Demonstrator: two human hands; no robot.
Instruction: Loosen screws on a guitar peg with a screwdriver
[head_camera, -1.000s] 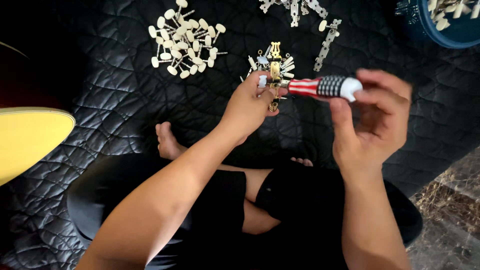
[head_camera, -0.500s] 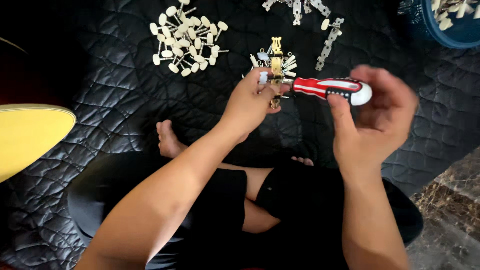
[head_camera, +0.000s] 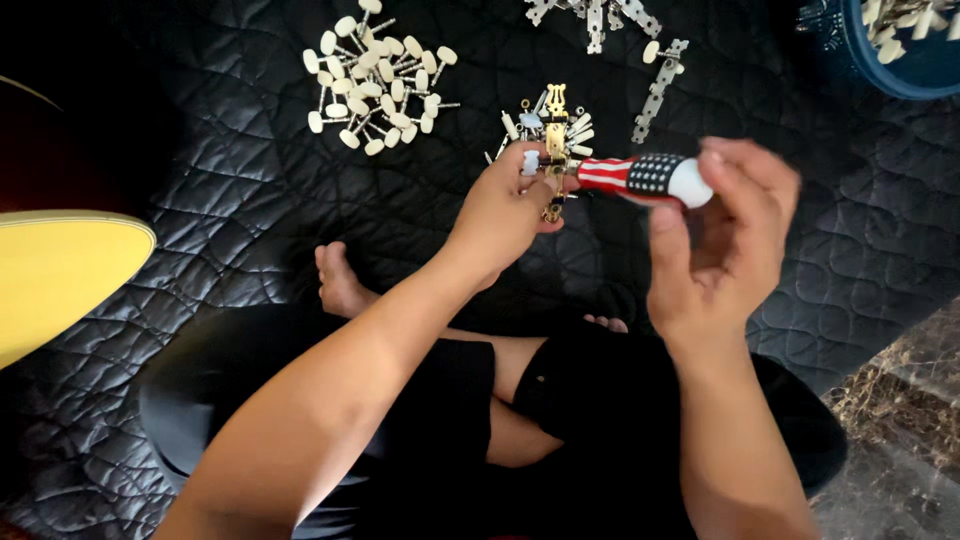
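Head view first: I see the left hand (head_camera: 505, 205) pinching a small brass tuner part (head_camera: 553, 165), and the right hand (head_camera: 725, 235) with its fingers closed around the white end of a red, white and blue screwdriver (head_camera: 640, 177), whose tip meets that part above the middle of the black quilted mat (head_camera: 230, 200). A pile of white-knobbed pegs (head_camera: 375, 75) lies near the far edge of the mat, and a blue bowl (head_camera: 900, 70) sits at its far right corner.

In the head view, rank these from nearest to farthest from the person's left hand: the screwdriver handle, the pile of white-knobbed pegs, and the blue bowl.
1. Screwdriver handle, just right of the left hand.
2. Pile of white-knobbed pegs, up and left on the black quilted mat.
3. Blue bowl, top right corner.
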